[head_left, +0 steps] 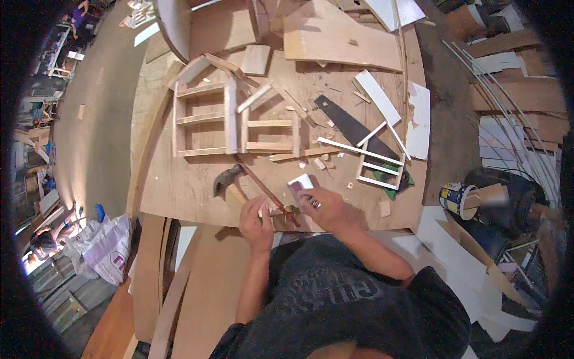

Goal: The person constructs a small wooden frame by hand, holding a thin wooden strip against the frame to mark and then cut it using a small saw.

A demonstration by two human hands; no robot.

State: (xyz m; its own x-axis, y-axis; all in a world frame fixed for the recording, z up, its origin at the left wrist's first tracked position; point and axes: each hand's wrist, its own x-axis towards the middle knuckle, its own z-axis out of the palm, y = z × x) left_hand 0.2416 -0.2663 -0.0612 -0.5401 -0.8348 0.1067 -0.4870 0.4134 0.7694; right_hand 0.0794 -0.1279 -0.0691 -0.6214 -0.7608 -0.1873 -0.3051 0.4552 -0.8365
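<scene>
At the near edge of the table, my left hand [257, 224] is closed in a pinch, and what its fingers hold is too small to make out. A hammer [227, 179] lies just beyond it, its wooden handle running toward that hand. Between my hands a thin reddish-brown bar [263, 185] slants across the tabletop, its near end by my fingers. My right hand [327, 209] grips a small flat rectangular piece [300, 184], white and brownish, tilted up from the table. Farther off stand a small wooden shelf frame with a peaked top [203, 119] and a lower slatted frame [270, 134].
A handsaw [344, 119] lies at the right among white strips [379, 96] and a small white ladder-like frame [381, 170]. Wood scraps [323, 163] are scattered mid-table. A curved wooden piece [173, 27] and boards [341, 42] fill the back. A bucket [459, 200] stands right of the table.
</scene>
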